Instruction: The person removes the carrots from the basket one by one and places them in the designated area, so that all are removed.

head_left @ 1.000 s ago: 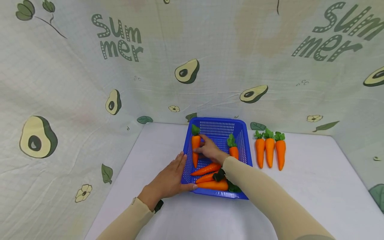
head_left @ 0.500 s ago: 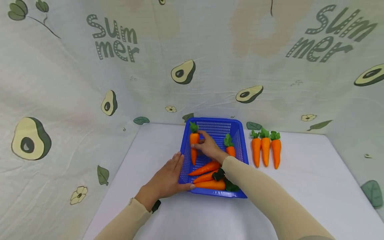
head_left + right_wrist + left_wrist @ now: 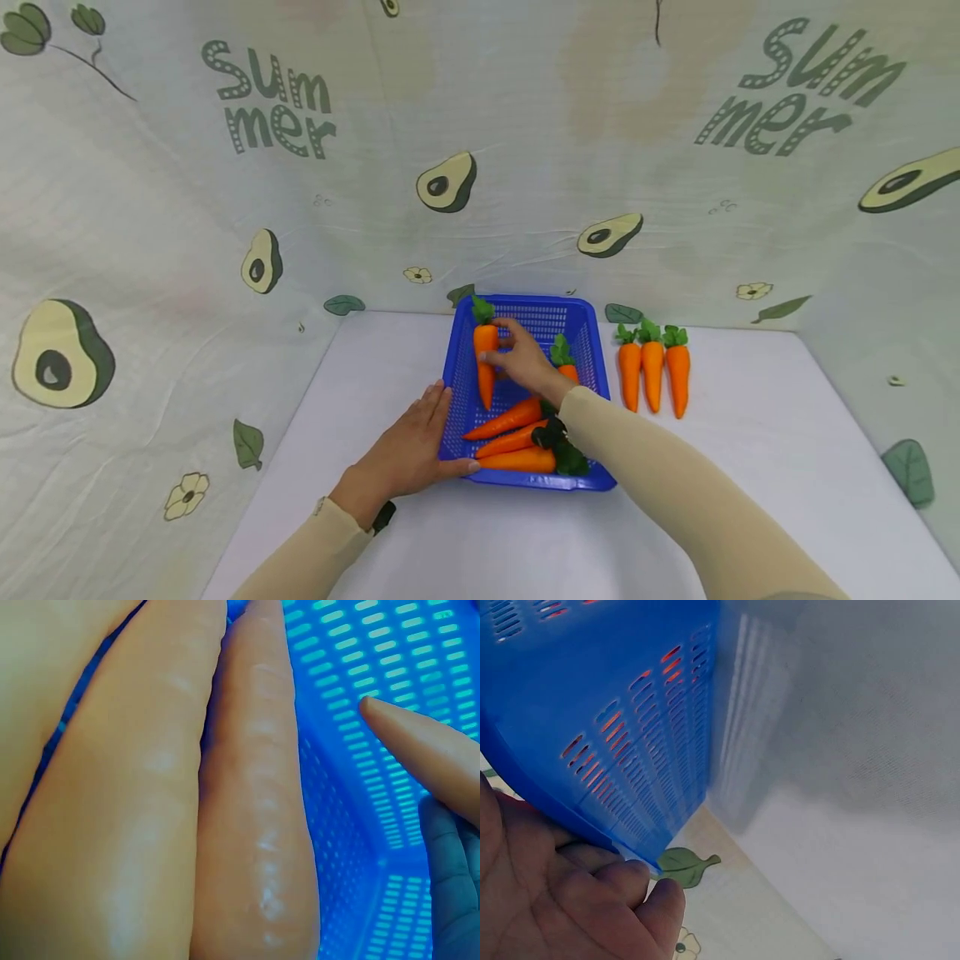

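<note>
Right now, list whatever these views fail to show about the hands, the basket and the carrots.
- Head view: the right hand covers part of the held carrot; the forearm hides most of the carrot beside it.
- Left wrist view: only the blue basket wall and the left hand fingers show; carrots are just orange glints.
- Right wrist view: the three lying carrots are cut off by the frame, leaves unseen.

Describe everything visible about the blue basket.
The blue basket is a rectangular plastic crate with slotted walls and floor, upright on the white table. It holds several orange carrots. The left hand rests against its near left corner; the right hand reaches inside, holding one carrot in its grip.
</note>
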The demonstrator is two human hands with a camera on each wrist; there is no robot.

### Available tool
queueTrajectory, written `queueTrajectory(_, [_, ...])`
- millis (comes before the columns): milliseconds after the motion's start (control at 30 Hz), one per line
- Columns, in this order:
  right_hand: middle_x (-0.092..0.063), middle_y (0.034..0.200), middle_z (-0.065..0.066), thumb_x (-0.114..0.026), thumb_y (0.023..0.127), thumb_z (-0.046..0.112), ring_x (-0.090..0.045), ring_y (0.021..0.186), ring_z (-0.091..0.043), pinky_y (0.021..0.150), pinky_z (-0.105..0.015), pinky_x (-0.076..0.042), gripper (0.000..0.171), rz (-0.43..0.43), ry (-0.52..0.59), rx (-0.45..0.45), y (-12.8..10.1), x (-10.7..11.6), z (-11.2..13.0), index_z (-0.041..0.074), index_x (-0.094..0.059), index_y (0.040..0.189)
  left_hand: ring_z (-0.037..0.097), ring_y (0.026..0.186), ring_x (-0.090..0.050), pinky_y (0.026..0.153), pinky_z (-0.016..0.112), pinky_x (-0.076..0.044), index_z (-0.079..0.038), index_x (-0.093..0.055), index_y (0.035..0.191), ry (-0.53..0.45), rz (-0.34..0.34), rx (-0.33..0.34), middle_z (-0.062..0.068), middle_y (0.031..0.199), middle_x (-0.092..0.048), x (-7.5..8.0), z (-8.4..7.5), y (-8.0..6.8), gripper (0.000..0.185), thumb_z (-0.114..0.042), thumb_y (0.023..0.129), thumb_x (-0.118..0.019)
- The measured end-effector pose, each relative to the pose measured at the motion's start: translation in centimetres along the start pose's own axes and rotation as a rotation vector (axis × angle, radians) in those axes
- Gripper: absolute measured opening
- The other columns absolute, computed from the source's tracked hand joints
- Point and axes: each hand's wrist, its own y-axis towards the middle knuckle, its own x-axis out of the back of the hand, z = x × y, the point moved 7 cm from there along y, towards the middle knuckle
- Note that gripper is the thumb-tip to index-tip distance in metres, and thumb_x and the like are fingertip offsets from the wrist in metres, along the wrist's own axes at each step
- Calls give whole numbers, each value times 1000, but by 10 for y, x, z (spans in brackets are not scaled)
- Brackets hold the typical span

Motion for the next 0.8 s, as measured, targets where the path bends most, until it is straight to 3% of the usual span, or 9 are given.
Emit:
queueTrajectory(200, [-55, 142, -26, -73, 100, 11, -70, 113, -39, 94, -65, -58, 66, 18, 78, 8, -6, 5, 4, 17, -41, 157, 35, 164, -17, 131, 51, -24, 1, -16, 168, 21, -8, -7, 19, 177, -13, 1, 0, -1, 125, -87, 87, -54])
queueTrajectory(567, [-56, 147, -26, -71, 102, 12, -68, 120, -43, 98, -67, -56, 67, -7, 110, 18, -16, 17, 11, 17, -39, 160, 35, 164, -17, 131, 51, -24, 1, -17, 167, 45, -9, -14, 20, 176, -15, 2, -3, 1, 125, -87, 87, -53])
queueTrajectory(800, [-59, 142, -28, -71, 101, 9, -69, 117, -42, 93, -63, -60, 65, -12, 113, 33, -21, 22, 16, 15, -40, 159, 38, 162, -21, 131, 53, -24, 3, -20, 166, 112, -14, -20, 23, 174, -19, 5, -5, 1, 124, -87, 88, -52])
